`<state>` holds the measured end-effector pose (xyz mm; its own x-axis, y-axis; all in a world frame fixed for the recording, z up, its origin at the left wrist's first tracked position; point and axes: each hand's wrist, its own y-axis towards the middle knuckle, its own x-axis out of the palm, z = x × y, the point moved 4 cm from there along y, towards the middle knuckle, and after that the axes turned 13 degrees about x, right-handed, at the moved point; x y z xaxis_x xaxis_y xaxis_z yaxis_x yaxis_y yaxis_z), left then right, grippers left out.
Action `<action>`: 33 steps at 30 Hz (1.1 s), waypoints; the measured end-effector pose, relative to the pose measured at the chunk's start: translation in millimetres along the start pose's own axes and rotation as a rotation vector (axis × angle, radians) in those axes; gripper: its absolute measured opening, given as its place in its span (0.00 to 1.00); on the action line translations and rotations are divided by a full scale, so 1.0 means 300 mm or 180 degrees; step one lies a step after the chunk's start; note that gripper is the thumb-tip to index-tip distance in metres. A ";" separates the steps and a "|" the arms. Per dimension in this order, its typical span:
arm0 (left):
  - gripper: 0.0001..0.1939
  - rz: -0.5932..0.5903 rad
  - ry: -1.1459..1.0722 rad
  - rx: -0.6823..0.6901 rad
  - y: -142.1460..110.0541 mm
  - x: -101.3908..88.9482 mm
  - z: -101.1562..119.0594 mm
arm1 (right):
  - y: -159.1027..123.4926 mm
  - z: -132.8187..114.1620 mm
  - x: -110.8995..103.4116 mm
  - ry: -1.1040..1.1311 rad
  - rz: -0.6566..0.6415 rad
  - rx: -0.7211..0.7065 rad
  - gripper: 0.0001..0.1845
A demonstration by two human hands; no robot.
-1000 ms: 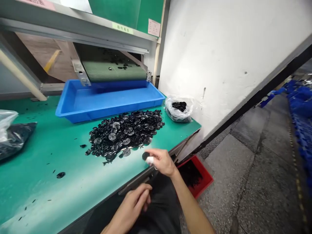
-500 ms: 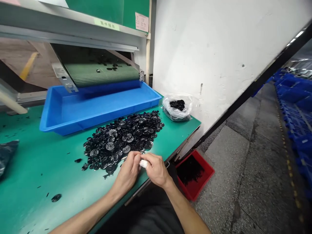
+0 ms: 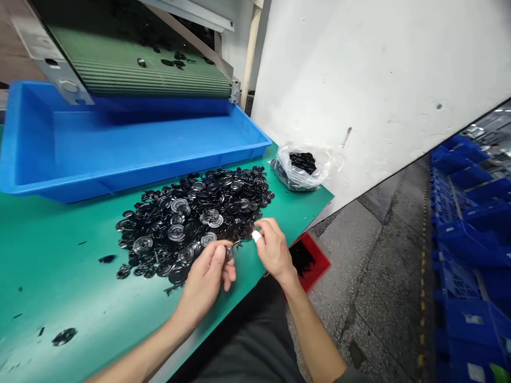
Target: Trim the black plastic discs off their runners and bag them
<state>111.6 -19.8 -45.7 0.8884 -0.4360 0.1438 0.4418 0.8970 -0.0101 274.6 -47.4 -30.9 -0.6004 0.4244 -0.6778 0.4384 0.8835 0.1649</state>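
Note:
A pile of small black round plastic parts [image 3: 195, 218] lies on the green table [image 3: 72, 298]. My left hand [image 3: 207, 276] is closed at the pile's near edge, pinching one small black part [image 3: 229, 254] between thumb and fingers. My right hand [image 3: 271, 247], with white tape on a fingertip, reaches into the pile's right edge with fingers curled; what they grip is hidden.
A blue tray [image 3: 131, 154] sits behind the pile under a green ribbed conveyor [image 3: 136, 74]. A clear bag of black parts [image 3: 301, 166] stands at the table's right corner by the white wall. A red bin [image 3: 309, 260] sits on the floor. Blue crates [image 3: 471, 223] line the right.
My hands came together at the pile's near edge, then parted: the left now holds a black part and the right has reached to the pile. The view tilted down and closer.

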 end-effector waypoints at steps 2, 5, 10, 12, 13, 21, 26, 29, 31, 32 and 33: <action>0.17 0.0102 -0.0381 -0.0093 -0.002 -0.008 -0.002 | 0.011 -0.001 0.009 -0.0089 -0.0091 0.0058 0.22; 0.16 0.0054 -0.0602 -0.0256 0.000 -0.013 -0.009 | 0.019 -0.005 0.031 -0.0087 -0.0178 0.0046 0.22; 0.15 0.0061 -0.0546 -0.0494 0.006 -0.017 -0.019 | 0.027 0.006 0.028 0.0563 0.0072 0.0186 0.18; 0.18 0.0080 -0.0392 -0.0469 0.009 -0.017 -0.015 | 0.026 0.001 0.023 0.0811 -0.0005 0.0193 0.18; 0.20 0.0039 -0.0261 -0.0449 0.011 -0.014 -0.012 | 0.024 -0.008 0.022 0.0898 -0.0101 0.0164 0.19; 0.19 0.0019 0.0245 -0.0360 0.017 -0.004 0.022 | -0.030 -0.111 0.064 0.1310 -0.0791 -0.0073 0.16; 0.21 0.0020 0.0541 -0.0164 0.029 -0.008 0.022 | -0.032 -0.094 0.097 0.1686 -0.0611 0.0416 0.12; 0.24 0.0007 0.0666 -0.0154 0.034 -0.005 0.015 | -0.032 -0.090 0.109 0.1660 -0.0495 0.0497 0.14; 0.25 0.0055 0.0683 -0.0163 0.036 -0.002 0.016 | -0.032 -0.096 0.117 0.1647 -0.0574 0.0490 0.16; 0.25 0.0089 0.0677 -0.0164 0.036 -0.001 0.018 | -0.031 -0.099 0.121 0.1637 -0.0633 0.0515 0.17; 0.25 0.0124 0.0665 -0.0163 0.036 0.001 0.021 | -0.031 -0.102 0.124 0.1628 -0.0689 0.0549 0.18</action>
<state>115.8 -9.7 -39.5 0.9091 -0.4114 -0.0660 0.4077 0.9110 -0.0627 227.8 -34.0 -35.8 -0.9165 0.3173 -0.2436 0.3464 0.9340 -0.0870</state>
